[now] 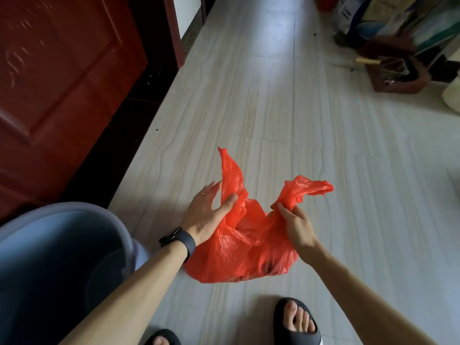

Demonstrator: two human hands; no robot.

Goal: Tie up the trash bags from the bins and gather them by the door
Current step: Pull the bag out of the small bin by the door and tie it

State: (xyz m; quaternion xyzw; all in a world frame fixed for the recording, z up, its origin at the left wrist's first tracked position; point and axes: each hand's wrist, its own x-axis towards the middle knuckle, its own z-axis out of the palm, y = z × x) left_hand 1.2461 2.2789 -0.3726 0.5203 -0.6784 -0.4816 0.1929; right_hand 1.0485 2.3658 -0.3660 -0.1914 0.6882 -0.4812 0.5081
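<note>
Head view: red trash bag on the floor, between both hands, untied; left hand holds one handle loosely between thumb and near-straight fingers; right hand pinches the other handle; risk: loose left grip slips, or thin plastic tears when cinching; grey bin crowds left arm; door close on left; open floor ahead and right.

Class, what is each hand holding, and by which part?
The red trash bag: left hand pinches its left handle, right hand grips its right handle.
</note>
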